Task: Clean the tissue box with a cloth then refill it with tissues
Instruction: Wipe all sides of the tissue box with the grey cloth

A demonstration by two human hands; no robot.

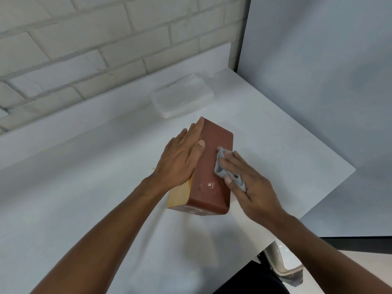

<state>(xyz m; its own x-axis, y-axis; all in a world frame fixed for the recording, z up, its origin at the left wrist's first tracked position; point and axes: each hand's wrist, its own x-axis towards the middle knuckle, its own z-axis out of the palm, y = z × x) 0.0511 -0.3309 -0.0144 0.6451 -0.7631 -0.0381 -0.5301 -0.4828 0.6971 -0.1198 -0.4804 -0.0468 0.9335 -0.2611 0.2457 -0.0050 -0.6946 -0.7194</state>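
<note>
A reddish-brown tissue box (209, 166) with a yellow wooden side lies on the white table (84, 187). My left hand (180, 158) rests flat on its left side with the fingers straight and the thumb on the top face. My right hand (248, 183) presses a small grey cloth (222, 166) against the box's right edge, thumb and fingers over the cloth. White specks show on the near part of the top face. A clear-wrapped pack of white tissues (182, 96) lies behind the box near the wall.
A white brick wall (84, 39) backs the table. A grey panel (318, 81) stands along the table's right edge. A chair's pale part (282, 262) shows below the table's near right corner.
</note>
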